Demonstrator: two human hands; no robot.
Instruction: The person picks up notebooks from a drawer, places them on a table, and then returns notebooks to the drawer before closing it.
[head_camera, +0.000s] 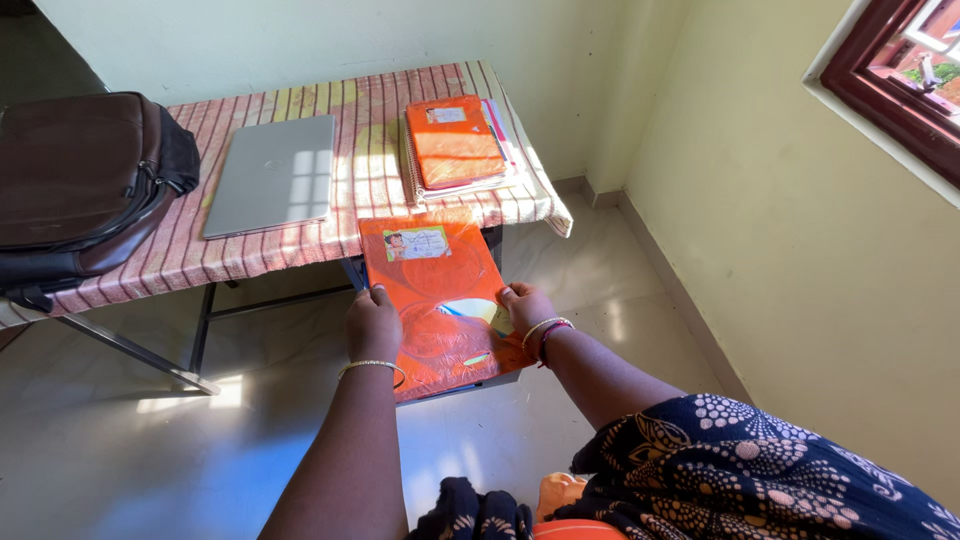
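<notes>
We hold an orange-covered book (440, 300) out over the floor (120, 470) w/ both hands, just short of the table's front edge. Our left hand (373, 325) grips the book's left edge near its lower corner, fingers curled onto the cover, a thin bangle at the wrist. Our right hand (524, 308) clasps the right edge at abt the same height, thumb on top, bangles at that wrist too. The book sits btwn the two hands, its far end w/ a small label pointing toward the table (350, 215). Beyond it, on the striped cloth, lies a closed grey laptop (270, 175); to its right a stack of notebooks (455, 150) topped by another orange cover. A dark brown backpack (80, 185) rests at the table's left end. A window frame (890, 80) shows at upper right.
</notes>
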